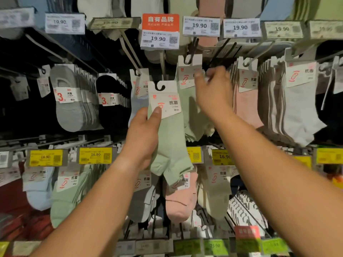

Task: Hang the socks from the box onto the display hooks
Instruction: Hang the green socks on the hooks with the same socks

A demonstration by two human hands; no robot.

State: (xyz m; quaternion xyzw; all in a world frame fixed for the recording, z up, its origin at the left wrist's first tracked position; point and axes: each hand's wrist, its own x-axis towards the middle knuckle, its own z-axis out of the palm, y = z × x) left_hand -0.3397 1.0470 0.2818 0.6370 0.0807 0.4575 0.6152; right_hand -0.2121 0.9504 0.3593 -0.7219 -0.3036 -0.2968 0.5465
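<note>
My left hand (143, 134) grips a pale green sock pack (170, 138) by its white card header, thumb on the label. It is held up in front of the rack, its hanger slot free of any hook. My right hand (213, 89) reaches to a second green sock pack (187, 101) that hangs on a dark display hook (192, 51); thumb and fingers pinch the right edge of its white card. The hand is blurred. The box is out of view.
Rows of hooks carry sock packs: grey (72, 104) and black (111, 104) at left, pink (246, 102) and white (300, 108) at right. White price tags (159, 38) run along the top rail, yellow price tags (95, 155) lie below. More socks hang in the lower row.
</note>
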